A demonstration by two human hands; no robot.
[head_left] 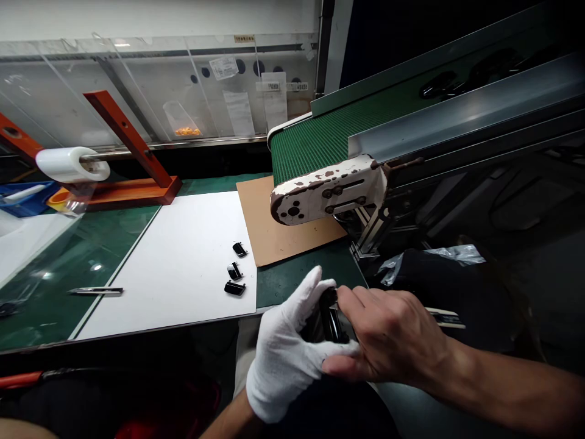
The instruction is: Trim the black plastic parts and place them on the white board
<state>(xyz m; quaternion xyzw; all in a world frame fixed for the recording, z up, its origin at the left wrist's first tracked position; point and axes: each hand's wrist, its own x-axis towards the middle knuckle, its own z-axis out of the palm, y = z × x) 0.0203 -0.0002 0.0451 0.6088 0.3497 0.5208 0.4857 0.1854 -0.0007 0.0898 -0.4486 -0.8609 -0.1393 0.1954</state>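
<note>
A glossy black plastic part [333, 326] is held between my two hands, above the near edge of the bench. My left hand [286, 350], in a white glove, closes around it with thumb and fingers. My bare right hand [393, 323] grips its right side; the fingers hide much of it. Behind the right wrist a pale, two-pronged object [445, 317] sticks out; I cannot tell whether the hand holds it. On a white sheet [183, 256] to the left lie three small black plastic pieces, the nearest piece [234, 288] close to the sheet's edge.
A green conveyor belt [315, 140] slopes down from the right, with black parts [439, 85] on it. Brown cardboard [283, 238] lies below its end. At left are a utility knife [98, 291], a plastic film roll [73, 164] on an orange stand, and a blue bin [30, 198].
</note>
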